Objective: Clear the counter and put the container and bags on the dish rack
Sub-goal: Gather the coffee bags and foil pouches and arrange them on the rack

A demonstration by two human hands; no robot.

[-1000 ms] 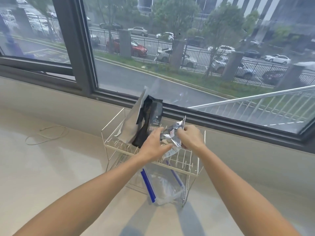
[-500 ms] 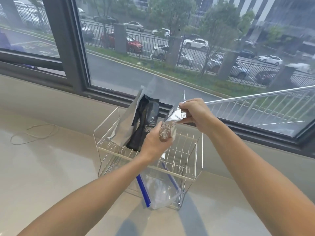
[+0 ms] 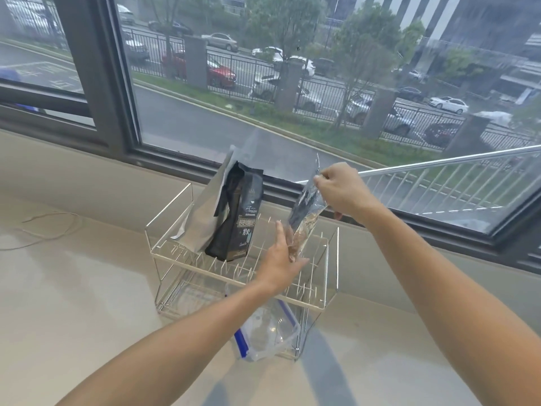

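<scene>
pouch [image 3: 304, 218] near upright, top in right hand [image 3: 341, 190] pinch, base against flat left hand [image 3: 281, 265]

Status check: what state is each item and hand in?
Black bag: upright on dish rack's top tier.
Silver bag: leaning beside it, same tier.
Small pouch: held over the rack, not set down.
Right hand: pinches pouch top.
Left hand: fingers straight, touches pouch bottom.
Container: lower tier, sticking out front.

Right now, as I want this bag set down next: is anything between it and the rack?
Nothing visible but the left hand at the bag's lower end. The rack's slots below hold nothing; the black bag and silver bag stand further left.
</scene>
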